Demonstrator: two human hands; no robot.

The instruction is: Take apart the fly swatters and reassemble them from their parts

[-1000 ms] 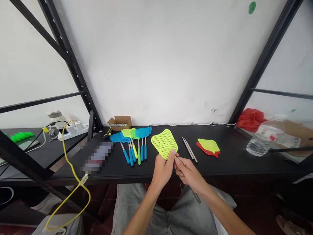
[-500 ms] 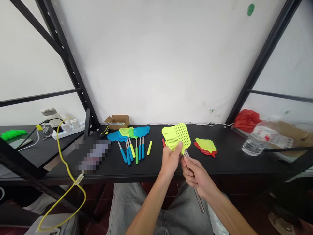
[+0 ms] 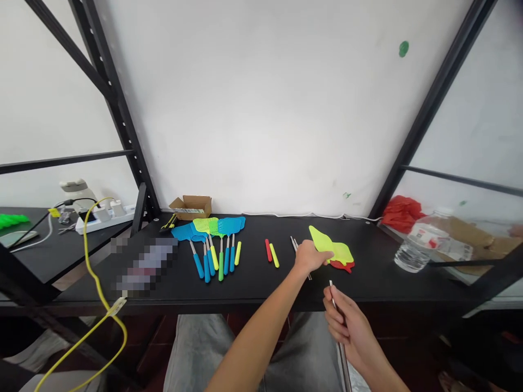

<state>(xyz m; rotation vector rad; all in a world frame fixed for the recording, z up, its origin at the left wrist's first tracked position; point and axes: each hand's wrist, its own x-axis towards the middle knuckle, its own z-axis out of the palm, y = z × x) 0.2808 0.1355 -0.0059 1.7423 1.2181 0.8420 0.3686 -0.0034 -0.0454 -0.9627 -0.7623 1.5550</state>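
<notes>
Right of the frame's centre, the left hand [image 3: 311, 257] is pinching a yellow-green swatter head [image 3: 320, 237], its thumb pressing near the narrow end. That head is tilting up above another yellow-green head [image 3: 344, 253], which is lying over a red head [image 3: 344, 266] on the black table [image 3: 379, 272]. Lower right of centre, the right hand [image 3: 347, 329] is curling its fingers around a metal rod [image 3: 344, 362], whose tip is showing above the fist while the rest is slanting down toward the bottom edge.

Some thin metal rods [image 3: 293, 243] are lying just beside the left hand, which is partly covering them. Left of these, near the middle of the frame, a red handle [image 3: 268, 250] and a yellow handle [image 3: 274, 256] are resting close together. Farther left, another yellow handle [image 3: 237, 253] is lying beside a row of swatters [image 3: 221, 247], whose blue and green heads are overlapping and whose handles are pointing toward the person.

Behind the row, an open cardboard box [image 3: 192, 208] is standing near the wall. At the left, a yellow cable [image 3: 96, 277] is hanging over the table's front edge. At the right, a clear bottle [image 3: 412, 256] is leaning near a red bag [image 3: 402, 213].
</notes>
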